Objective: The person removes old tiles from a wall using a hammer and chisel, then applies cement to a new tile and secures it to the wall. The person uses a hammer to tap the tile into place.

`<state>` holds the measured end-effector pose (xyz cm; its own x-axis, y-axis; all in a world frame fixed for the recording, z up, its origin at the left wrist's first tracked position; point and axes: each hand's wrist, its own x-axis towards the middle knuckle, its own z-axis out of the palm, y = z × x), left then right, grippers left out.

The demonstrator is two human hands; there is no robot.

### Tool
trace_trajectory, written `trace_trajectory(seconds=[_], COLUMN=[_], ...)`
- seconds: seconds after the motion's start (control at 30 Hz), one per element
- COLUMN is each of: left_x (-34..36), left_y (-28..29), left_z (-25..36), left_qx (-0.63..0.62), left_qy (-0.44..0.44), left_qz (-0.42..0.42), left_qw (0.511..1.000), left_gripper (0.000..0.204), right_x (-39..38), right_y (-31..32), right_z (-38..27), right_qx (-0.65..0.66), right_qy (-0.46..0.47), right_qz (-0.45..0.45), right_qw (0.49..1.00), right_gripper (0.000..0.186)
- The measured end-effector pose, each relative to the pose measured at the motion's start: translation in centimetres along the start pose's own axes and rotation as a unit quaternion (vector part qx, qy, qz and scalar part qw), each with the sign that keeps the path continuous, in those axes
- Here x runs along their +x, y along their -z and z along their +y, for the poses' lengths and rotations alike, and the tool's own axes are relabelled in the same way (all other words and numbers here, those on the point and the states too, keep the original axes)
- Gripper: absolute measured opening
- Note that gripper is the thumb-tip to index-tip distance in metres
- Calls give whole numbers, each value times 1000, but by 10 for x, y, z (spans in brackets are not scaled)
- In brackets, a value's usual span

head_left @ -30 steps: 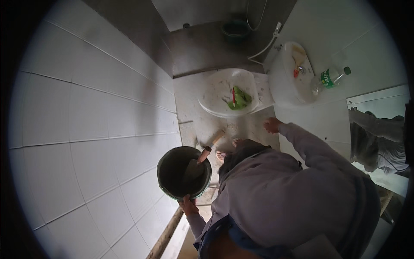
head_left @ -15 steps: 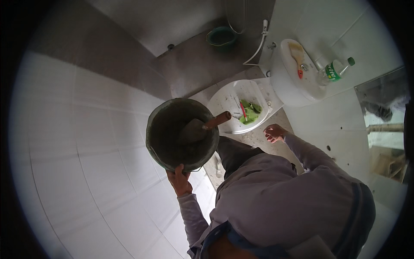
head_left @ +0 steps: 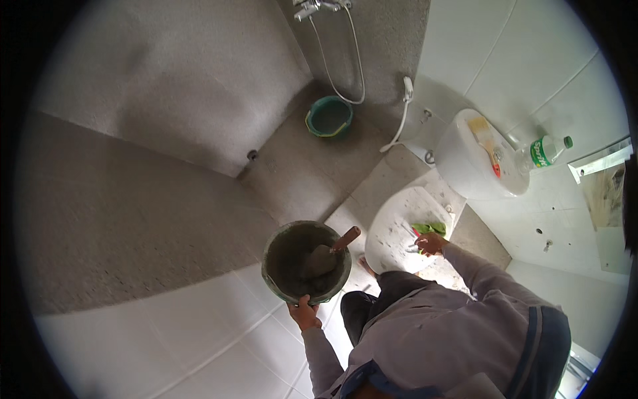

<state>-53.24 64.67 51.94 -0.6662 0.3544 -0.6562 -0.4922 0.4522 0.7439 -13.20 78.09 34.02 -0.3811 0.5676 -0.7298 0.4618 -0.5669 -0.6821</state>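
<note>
Currently | L hand [head_left: 305,313] clasping 1 bucket [head_left: 282,256] | 1 trowel [head_left: 323,260] w/in | R hand [head_left: 432,244] nr 1 green item [head_left: 428,227], openness/hold unclear

White tiles [head_left: 551,60] face the wall behind the toilet tank [head_left: 455,166], with a mirror [head_left: 605,199] to the tank's right. Left of the tank hangs a white bidet sprayer [head_left: 408,88]; farther left spreads a grey-brown floor [head_left: 299,163], then a rough grey wall [head_left: 166,80]. A chrome shower mixer [head_left: 309,9] sits up-left of the tank — light uneven, duller over the grey wall.
</note>
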Motion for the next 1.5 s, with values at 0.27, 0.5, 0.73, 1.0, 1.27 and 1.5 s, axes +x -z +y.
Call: trace_trajectory(seconds=[0.27, 0.5, 0.73, 1.0, 1.27, 1.5], left_x=[107, 179, 239, 270, 245, 243], left_y=[-60, -153, -253, -405, -534, -576], left_z=[86, 156, 219, 322, 391, 397], left_qx=[67, 182, 312, 188, 203, 153], left_qy=[7, 9, 1, -70, -75, -76], left_qz=[-63, -117, -210, -301, -291, -301], left_qw=[996, 976, 927, 932, 932, 938], left_gripper=[57, 64, 64, 65, 60, 47], right_x=[50, 59, 101, 157, 258, 291], right_y=[0, 28, 66, 187, 273, 304], right_z=[17, -33, -193, -611, -775, -776], right_qx=[231, 368, 293, 243, 362, 403], right_qy=[-27, 7, 169, 349, 323, 312], right_qz=[125, 131, 226, 155, 94, 52], right_qw=[965, 920, 913, 892, 869, 859], right_gripper=[12, 25, 24, 40, 51, 45])
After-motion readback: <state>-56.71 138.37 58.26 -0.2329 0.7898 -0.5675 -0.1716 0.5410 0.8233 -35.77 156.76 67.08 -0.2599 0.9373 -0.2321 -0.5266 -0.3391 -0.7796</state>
